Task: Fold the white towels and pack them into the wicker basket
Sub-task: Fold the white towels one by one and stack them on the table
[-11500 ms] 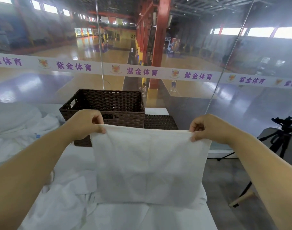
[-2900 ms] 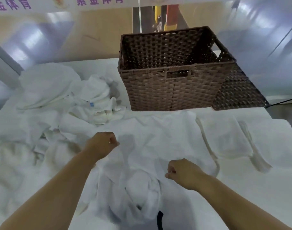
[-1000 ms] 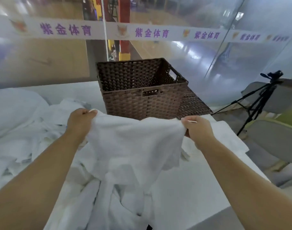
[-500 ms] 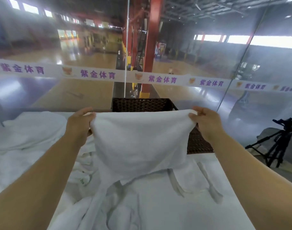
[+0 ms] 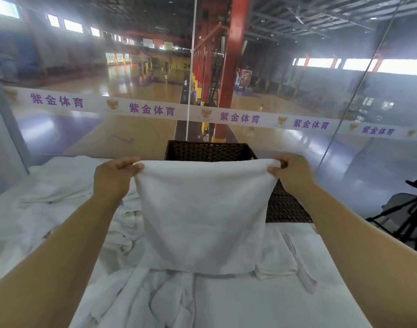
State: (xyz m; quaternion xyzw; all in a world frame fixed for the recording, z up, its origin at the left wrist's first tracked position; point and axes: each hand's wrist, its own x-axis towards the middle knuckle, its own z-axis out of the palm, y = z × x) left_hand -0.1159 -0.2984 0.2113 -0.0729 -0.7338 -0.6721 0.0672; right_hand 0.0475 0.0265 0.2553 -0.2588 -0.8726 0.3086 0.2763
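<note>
A white towel (image 5: 202, 216) hangs in the air in front of me, stretched flat between both hands. My left hand (image 5: 112, 178) pinches its upper left corner and my right hand (image 5: 291, 172) pinches its upper right corner. Its lower edge reaches the white-covered table (image 5: 261, 304). Behind the towel stands the dark brown wicker basket (image 5: 209, 151); only its far rim and inner wall show. A folded white towel (image 5: 277, 259) lies on the table at the right, under the hanging towel's corner. Crumpled white towels (image 5: 67, 209) are heaped at the left and in front of me.
A flat wicker lid (image 5: 285, 204) lies to the right of the basket. A glass wall with a white banner (image 5: 226, 117) stands just behind the table. A black tripod (image 5: 411, 216) stands on the floor off the table's right edge.
The towel has been pulled taut and hangs flatter and squarer than half a second ago. A second ago it was bunched and lower, in front of the basket.
</note>
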